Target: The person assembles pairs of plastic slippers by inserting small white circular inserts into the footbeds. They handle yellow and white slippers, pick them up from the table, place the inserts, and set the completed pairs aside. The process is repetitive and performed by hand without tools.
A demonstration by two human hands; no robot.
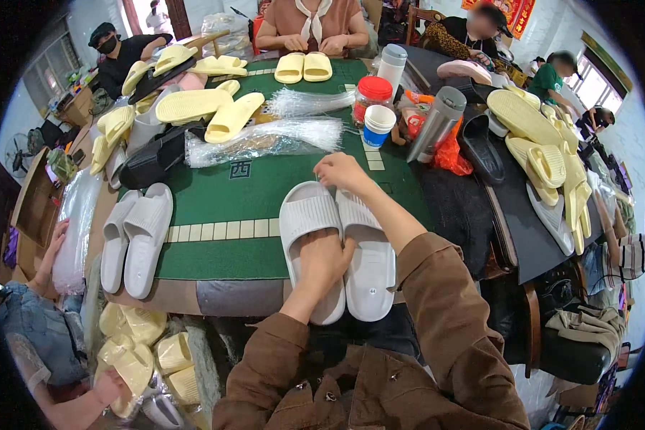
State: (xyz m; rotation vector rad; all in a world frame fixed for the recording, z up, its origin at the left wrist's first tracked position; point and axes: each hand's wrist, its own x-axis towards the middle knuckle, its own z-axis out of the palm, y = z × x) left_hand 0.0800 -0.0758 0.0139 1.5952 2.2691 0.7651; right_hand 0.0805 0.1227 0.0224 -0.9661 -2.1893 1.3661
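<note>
A pair of light grey slide slippers (371, 276) stands side by side at the table's near edge, toes pointing away from me. My left hand (319, 264) reaches into the left slipper under its ribbed strap, with the fingers hidden and the thumb against the inner side of the right slipper. It grips the pair together. Over the toes, my right hand (342, 172) is closed in a pinch; whatever its fingertips hold is too small to make out. Just beyond it lies a bundle of thin clear plastic strips (294, 134) in a bag.
Another grey pair (148, 240) rests at the left. Pale yellow slippers (527, 118) pile up on both sides. A red-lidded jar (373, 97), paper cup (378, 127) and steel flask (437, 123) stand ahead on the green mat (215, 261). Co-workers sit around; one's hand (111, 387) touches bagged slippers.
</note>
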